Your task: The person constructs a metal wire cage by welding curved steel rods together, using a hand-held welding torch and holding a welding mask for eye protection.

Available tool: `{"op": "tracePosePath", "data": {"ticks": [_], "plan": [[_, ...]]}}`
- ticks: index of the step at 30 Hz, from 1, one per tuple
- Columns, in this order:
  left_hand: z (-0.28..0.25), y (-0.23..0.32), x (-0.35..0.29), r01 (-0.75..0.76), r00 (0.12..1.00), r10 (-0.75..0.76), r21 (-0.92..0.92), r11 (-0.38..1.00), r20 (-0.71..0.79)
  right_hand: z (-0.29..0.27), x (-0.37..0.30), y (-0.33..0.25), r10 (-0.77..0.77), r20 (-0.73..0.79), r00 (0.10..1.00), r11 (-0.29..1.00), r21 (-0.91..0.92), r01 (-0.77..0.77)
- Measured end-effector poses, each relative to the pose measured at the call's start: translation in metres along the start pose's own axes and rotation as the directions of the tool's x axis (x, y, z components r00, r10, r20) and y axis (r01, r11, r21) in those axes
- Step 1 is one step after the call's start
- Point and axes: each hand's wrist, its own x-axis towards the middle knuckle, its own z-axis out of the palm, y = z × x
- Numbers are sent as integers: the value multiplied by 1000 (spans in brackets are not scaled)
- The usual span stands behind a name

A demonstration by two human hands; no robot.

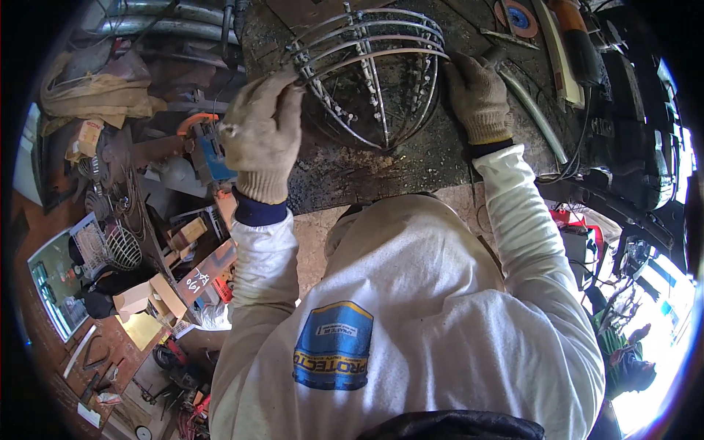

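A dome-shaped cage of welded metal rods [367, 56] rests on the dark, grimy workbench [334, 180]. Several curved hoops cross its upright ribs, and lumpy weld spots show along the joints. My left hand [260, 132], in a worn knit work glove, is closed at the cage's left side, its fingertips at the end of a hoop. On the opposite side my right hand [480, 99], gloved the same way, has its fingers bent round the cage's right edge. Parts of the fingers of both hands are hidden behind the gloves and rods.
Right of the cage lie a metal tube [535, 114], a grinding disc [519, 18] and an orange-and-black power tool [576, 40] with a cable. At left are cloths [103, 88], a blue clamp-like tool [213, 154] and an open cardboard box [150, 301]. Metal pipes [161, 26] lie at far left.
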Motion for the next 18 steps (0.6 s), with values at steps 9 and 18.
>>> {"op": "tracePosePath", "data": {"ticks": [9, 18], "plan": [[23, 24, 21, -158, 986, 161, 63, 985, -43, 0, 0, 0, 4, -1, 1000, 1000, -7, -4], [27, 27, 20, -143, 988, 149, 113, 983, -46, -3, -1, -2, 1, -9, 1000, 999, 37, -1]]}}
